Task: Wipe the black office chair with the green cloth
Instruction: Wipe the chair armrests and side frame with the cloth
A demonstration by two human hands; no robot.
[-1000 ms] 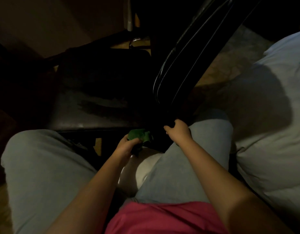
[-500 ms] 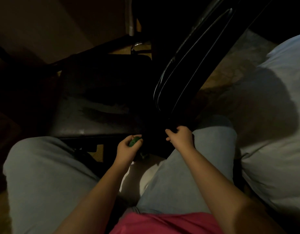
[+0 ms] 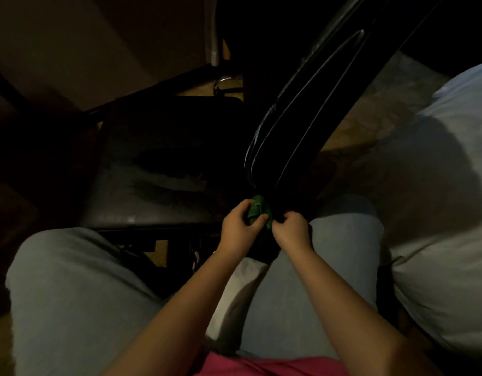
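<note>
Black office chair (image 3: 302,118) stands just ahead of your hands, backrest base at your fingertips; your left hand (image 3: 238,226) bunches the green cloth (image 3: 257,210) against it; your right hand (image 3: 290,230), close beside, appears to grip the dark edge; in this gloom the small wad may miss grime, or the chair swivel away.

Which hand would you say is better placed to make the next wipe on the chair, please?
The left, I would judge. The left hand grips the cloth right at the lower end of the chair, while the right hand holds the chair's edge beside it, likely steadying it.
</note>
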